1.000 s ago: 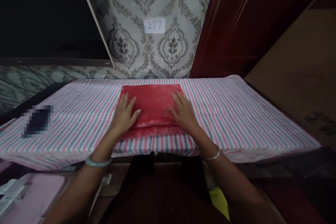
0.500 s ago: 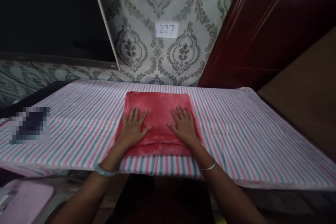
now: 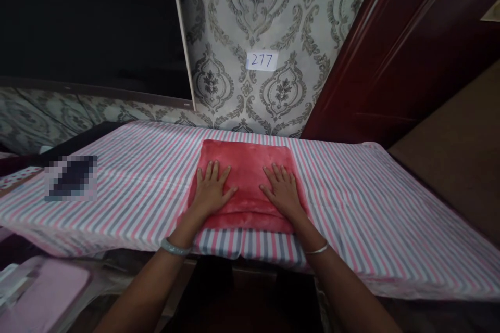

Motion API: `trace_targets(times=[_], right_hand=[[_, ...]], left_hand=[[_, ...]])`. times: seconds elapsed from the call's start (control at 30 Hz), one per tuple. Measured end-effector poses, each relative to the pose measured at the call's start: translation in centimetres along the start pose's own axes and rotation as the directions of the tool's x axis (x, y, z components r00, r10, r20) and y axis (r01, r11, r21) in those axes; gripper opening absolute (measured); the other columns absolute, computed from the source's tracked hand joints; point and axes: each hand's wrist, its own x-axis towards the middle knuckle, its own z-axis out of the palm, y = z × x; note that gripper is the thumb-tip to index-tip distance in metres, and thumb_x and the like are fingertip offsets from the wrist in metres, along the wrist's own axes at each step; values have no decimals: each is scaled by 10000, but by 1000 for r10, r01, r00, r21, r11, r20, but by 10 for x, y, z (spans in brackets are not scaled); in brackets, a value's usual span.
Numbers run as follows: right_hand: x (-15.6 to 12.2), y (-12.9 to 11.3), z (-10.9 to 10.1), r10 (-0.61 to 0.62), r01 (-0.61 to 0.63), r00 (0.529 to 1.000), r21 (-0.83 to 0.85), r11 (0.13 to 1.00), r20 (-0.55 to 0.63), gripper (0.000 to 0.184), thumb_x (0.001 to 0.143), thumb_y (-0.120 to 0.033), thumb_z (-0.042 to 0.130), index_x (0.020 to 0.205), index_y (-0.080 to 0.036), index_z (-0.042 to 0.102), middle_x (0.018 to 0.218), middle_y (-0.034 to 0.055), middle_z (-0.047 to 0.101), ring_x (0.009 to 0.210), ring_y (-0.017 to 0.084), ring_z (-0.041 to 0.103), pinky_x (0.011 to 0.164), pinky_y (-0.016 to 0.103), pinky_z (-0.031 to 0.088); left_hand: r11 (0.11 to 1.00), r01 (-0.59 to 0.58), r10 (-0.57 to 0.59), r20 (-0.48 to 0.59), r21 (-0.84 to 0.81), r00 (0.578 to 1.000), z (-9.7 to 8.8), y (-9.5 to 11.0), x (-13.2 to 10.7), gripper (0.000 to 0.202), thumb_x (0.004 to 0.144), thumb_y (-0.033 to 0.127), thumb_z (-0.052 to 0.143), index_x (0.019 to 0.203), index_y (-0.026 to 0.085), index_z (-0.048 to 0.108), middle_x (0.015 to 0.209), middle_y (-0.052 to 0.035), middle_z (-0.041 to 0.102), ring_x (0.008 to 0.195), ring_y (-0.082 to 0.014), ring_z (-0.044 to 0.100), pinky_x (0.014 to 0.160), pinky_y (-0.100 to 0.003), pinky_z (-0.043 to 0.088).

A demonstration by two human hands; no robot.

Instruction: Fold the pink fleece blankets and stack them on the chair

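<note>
A red, plush-looking cloth [image 3: 248,166], folded into a rough square, lies near the front of a table covered with a striped cloth [image 3: 351,192]. Layered folds run along its near edge. My left hand [image 3: 211,190] rests flat on its left side with fingers spread. On the right side, my right hand [image 3: 283,190] lies palm down in the same way, fingers apart. Neither hand grips anything. Both palms hide part of the red fabric beneath them.
A blurred-out dark object [image 3: 71,178] lies on the table's left. Behind stand a large dark screen [image 3: 94,26], patterned wallpaper with a paper marked 277 [image 3: 262,61], and a dark red wooden door or panel [image 3: 375,62]. A pink item [image 3: 54,291] sits low at left.
The view has shifted, so the scene sits farther right in the picture. Both hands keep their flat positions on the red cloth, which looks unchanged.
</note>
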Motion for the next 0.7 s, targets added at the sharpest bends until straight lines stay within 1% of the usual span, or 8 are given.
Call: trace_targets(times=[0.13, 0.23, 0.37, 0.53, 0.7], right_hand=[[1, 0, 0, 11, -11, 1000, -40, 999, 22, 597, 1022, -542, 469, 1567, -298, 463, 1665, 111, 386, 1526, 361, 321, 1190, 612, 260], [2, 0, -1, 23, -19, 998, -82, 996, 60, 607, 1036, -543, 435, 1590, -297, 427, 1679, 105, 363, 1536, 354, 308, 1200, 599, 257], [2, 0, -3, 33, -22, 996, -118, 993, 86, 613, 1044, -536, 421, 1604, -289, 404, 1688, 99, 344, 1543, 342, 303, 1206, 573, 266], [2, 1, -2, 38, -26, 996, -136, 990, 84, 601, 1047, -529, 416, 1607, -310, 397, 1690, 83, 344, 1539, 335, 318, 1202, 560, 283], [2, 2, 0, 27, -18, 997, -137, 990, 66, 600, 1048, -522, 413, 1606, -304, 398, 1690, 88, 342, 1544, 328, 310, 1211, 560, 269]], left_hand=[[1000, 21, -21, 62, 1, 998, -7, 4, 0, 765, 988, 634, 457, 1619, 210, 367, 1707, -210, 221, 1598, -397, 139, 1252, -671, 89], [1000, 31, -31, 93, 6, 995, -10, 4, 1, 773, 987, 649, 444, 1627, 227, 348, 1720, -182, 200, 1602, -389, 120, 1257, -663, 93], [1000, 23, -23, 85, 6, 996, -11, 4, 1, 766, 985, 646, 450, 1625, 235, 355, 1717, -170, 220, 1601, -388, 131, 1258, -661, 99], [1000, 21, -19, 70, -22, 997, -10, 2, 0, 770, 980, 654, 452, 1619, 232, 370, 1712, -192, 212, 1597, -396, 145, 1250, -677, 94], [999, 15, -12, 75, -39, 997, -10, 2, 0, 767, 981, 653, 447, 1618, 233, 371, 1715, -190, 204, 1599, -394, 138, 1247, -683, 83]])
